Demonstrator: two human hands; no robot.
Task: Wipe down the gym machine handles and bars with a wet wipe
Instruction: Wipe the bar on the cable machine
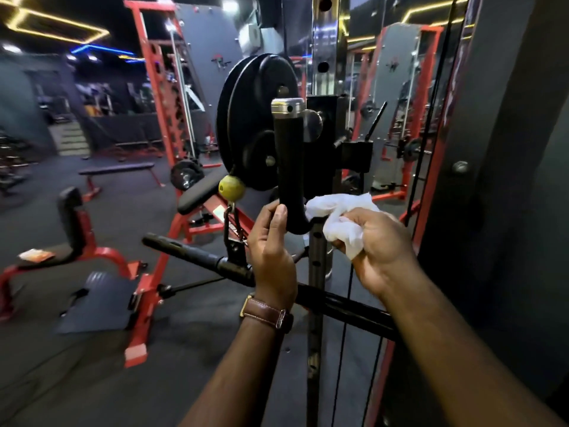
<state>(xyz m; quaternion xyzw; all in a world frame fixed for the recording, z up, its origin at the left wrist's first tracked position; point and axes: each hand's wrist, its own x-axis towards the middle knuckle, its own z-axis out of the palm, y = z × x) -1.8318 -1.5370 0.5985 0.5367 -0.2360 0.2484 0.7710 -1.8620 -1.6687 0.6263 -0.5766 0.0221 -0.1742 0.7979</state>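
Right hand (pixel 374 241) bunches wipe (pixel 335 217) against grip (pixel 289 167) base; left hand (pixel 271 251) pinches it at 9 o'clock. Bar (pixel 197 252) apparently unwiped.

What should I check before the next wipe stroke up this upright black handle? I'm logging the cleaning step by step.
1. Wet wipe held in the right hand: ok.
2. Wipe touching the handle at its curved lower end: ok.
3. Left hand steadying the handle's lower end with thumb and fingers: ok.
4. Path up the grip to the metal cap free: ok.
5. Wipe still damp: cannot tell.
6. Grip's far side already wiped: cannot tell.
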